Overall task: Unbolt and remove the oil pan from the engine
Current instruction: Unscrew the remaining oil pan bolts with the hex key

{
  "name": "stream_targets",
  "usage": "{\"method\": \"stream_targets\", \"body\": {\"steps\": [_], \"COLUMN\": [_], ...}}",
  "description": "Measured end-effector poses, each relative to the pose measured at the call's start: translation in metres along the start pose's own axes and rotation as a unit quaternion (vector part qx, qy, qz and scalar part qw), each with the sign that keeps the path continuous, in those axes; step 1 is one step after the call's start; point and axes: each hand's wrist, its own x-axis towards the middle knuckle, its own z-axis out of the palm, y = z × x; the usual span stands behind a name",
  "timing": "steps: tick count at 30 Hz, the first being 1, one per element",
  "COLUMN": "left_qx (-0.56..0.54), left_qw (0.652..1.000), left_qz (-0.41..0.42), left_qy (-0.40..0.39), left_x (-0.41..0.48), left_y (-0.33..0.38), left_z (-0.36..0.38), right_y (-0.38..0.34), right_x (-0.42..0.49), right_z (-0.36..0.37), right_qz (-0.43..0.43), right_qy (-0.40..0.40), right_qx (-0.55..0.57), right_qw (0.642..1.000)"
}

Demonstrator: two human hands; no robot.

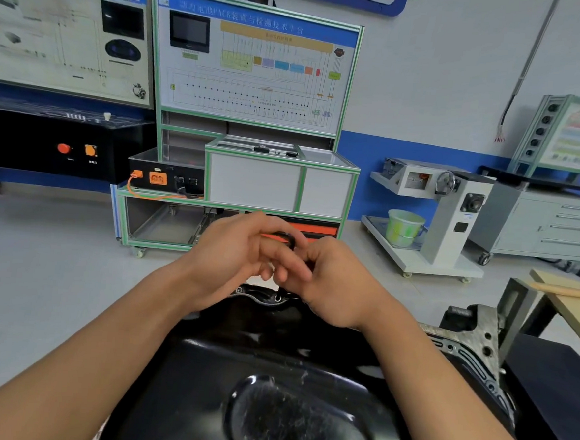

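Two hands (235,250) (332,284), one oil pan (271,366)

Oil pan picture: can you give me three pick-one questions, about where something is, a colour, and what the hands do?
1. Where is the green bucket? A on the floor; B on a white cart's low shelf; C on the wooden table.
2. The oil pan is: A red; B black; C yellow.
3. The left hand and right hand are: A flat on the pan; B far apart; C together above the pan at a small dark part.
B, it sits on the cart; B, the pan is glossy black; C, fingers meet above it.
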Motion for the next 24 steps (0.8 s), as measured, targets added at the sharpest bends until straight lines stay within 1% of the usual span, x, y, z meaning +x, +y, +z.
{"method": "stream_targets", "body": {"steps": [3, 6, 10, 14, 16, 18, 20, 22, 24], "left_qx": [-0.024, -0.007, 0.065, 0.143, 0.174, 0.188, 0.166, 0.104, 0.024], "left_qw": [0.998, 0.997, 0.996, 0.985, 0.977, 0.974, 0.977, 0.986, 0.995], "left_qz": [0.004, 0.02, 0.048, 0.075, 0.069, 0.048, 0.029, 0.012, -0.006], "left_qy": [-0.058, -0.071, -0.028, 0.06, 0.099, 0.118, 0.129, 0.131, 0.093], "left_x": [0.0, 0.001, 0.0, 0.0, 0.002, 0.003, 0.003, 0.002, 0.0], "left_y": [-0.003, -0.005, -0.004, -0.002, -0.003, -0.003, -0.001, 0.001, 0.004], "left_z": [-0.004, -0.004, 0.002, 0.01, 0.013, 0.016, 0.017, 0.014, 0.008], "right_y": [0.0, 0.003, 0.001, -0.003, -0.003, -0.002, -0.002, -0.002, -0.002], "right_x": [0.0, 0.0, -0.001, -0.001, 0.0, 0.0, -0.001, -0.001, 0.0], "right_z": [-0.002, -0.002, -0.001, 0.001, 0.002, 0.002, 0.002, 0.002, 0.002], "right_qz": [0.013, 0.027, 0.017, -0.001, -0.001, -0.005, -0.004, 0.004, 0.013], "right_qy": [0.006, 0.011, 0.003, -0.004, -0.019, -0.026, -0.031, -0.026, -0.011], "right_qx": [-0.018, -0.031, -0.019, 0.011, 0.004, 0.002, 0.003, -0.002, -0.009], "right_qw": [1.0, 0.999, 1.0, 1.0, 1.0, 1.0, 1.0, 1.0, 1.0]}}
